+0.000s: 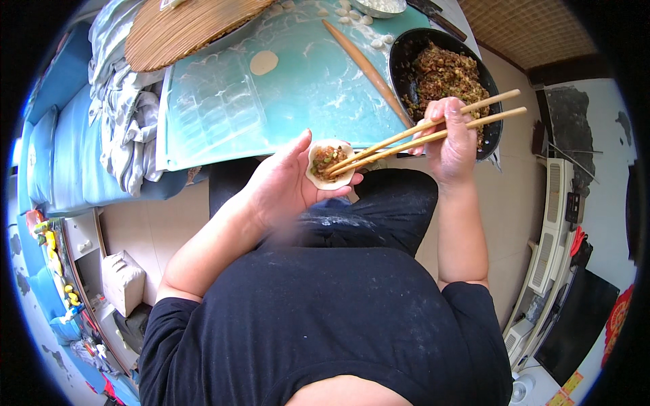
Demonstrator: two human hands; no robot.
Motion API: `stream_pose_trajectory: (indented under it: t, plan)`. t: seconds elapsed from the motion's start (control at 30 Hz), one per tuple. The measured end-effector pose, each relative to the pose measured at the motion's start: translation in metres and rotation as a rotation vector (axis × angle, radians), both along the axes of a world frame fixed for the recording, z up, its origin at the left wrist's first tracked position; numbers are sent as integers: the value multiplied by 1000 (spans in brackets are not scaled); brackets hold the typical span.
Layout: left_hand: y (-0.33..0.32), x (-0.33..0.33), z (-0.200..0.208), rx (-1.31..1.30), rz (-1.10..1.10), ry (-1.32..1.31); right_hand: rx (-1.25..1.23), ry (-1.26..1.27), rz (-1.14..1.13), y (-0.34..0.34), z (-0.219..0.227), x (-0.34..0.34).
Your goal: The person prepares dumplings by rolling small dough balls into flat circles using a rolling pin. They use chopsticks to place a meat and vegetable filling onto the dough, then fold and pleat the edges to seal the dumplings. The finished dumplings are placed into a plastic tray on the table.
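A round dumpling wrapper (315, 180) lies cupped in my left hand (290, 177), above my lap. Brown and green filling (328, 158) is heaped in its middle. My right hand (452, 143) grips a pair of wooden chopsticks (406, 141), whose tips touch the filling. Just beyond that hand stands a black pan (398, 62) holding more of the chopped filling (450, 74). A rolling pin (365, 71) lies slanted on the teal mat, its near end beside the pan. Farther left, a single flat wrapper (264, 63) rests on the mat.
The floury teal mat (305, 101) covers the table. A clear divided tray (213, 101) sits on its left side, with a round woven tray (196, 30) behind. Small dough pieces (377, 43) and a bowl of flour (380, 7) are at the back. A blue sofa (68, 149) stands left.
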State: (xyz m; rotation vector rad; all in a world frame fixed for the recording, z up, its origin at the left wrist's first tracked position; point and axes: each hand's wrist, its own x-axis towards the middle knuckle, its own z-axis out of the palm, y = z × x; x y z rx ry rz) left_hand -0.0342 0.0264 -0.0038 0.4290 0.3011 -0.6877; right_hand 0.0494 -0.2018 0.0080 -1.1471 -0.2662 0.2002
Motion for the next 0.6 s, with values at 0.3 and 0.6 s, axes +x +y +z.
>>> stream_pose_trajectory:
  t: [0.3, 0.6]
  plan:
    - [1, 2, -3, -23, 52, -47, -7, -87, -210, -3, 8, -7]
    - [-2, 11, 6, -91, 261, -54, -411, -1116, -184, 5, 22, -56]
